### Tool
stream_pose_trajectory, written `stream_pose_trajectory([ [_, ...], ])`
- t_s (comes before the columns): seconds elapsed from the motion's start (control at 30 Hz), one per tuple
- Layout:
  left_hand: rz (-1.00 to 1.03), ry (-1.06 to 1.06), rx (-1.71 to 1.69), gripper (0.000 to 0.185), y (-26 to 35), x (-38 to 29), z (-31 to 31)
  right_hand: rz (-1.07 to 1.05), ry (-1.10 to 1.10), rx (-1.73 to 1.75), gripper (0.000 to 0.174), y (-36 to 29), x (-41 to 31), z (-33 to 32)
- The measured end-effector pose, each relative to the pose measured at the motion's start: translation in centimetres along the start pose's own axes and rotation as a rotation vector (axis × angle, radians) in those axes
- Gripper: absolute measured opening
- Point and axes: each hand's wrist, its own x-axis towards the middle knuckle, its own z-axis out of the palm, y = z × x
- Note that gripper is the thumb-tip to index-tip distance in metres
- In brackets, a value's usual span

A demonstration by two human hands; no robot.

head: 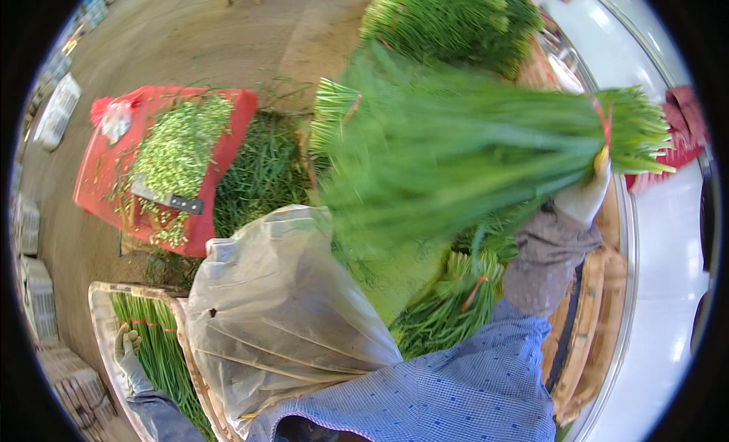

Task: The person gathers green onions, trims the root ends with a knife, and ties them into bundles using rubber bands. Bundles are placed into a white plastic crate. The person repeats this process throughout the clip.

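My right hand (598, 171), in a pale glove, is closed on a large bundle of long chive-like greens (484, 140) just below its red band. The cut ends point right, and the leaves fan out left, blurred. At the lower left my left hand (128, 340), also gloved, is beside a red-banded bundle of greens (151, 339) in a pale-rimmed basket (185, 334). Its fingers are bent, and its hold is unclear. A smaller banded bundle (475, 282) lies on a green surface (393, 277) before me.
A red-covered surface (233, 140) at the left holds chopped greens (182, 140) and a black-handled knife (171, 200). Loose leaves (262, 163) lie beside it. More bundles (444, 20) are piled at the far side. Wooden slats (586, 322) and a pale metallic surface (666, 254) run along the right.
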Motion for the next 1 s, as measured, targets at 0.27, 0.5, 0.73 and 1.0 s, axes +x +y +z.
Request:
stream_pose_trajectory([
  [0.27,-0.103,-0.055,0.069,0.03,-2.9,8.7,3.0,0.475,0.102,-1.097,0.055,-5.4,-15.6,-20.4],
  [0.5,-0.053,-0.287,0.072,0.027,0.6,10.8,4.4,0.728,0.155,-1.033,0.093,-0.8,-22.7,-24.0],
  [0.73,-0.049,-0.142,0.396,0.023,3.9,7.3,3.0,0.906,0.111,-0.991,0.122,14.4,-27.8,-21.1],
  [1.0,-0.09,-0.212,0.38,0.024,2.8,5.9,1.1,1.332,-0.065,-1.767,0.14,28.0,-31.0,-21.0],
])
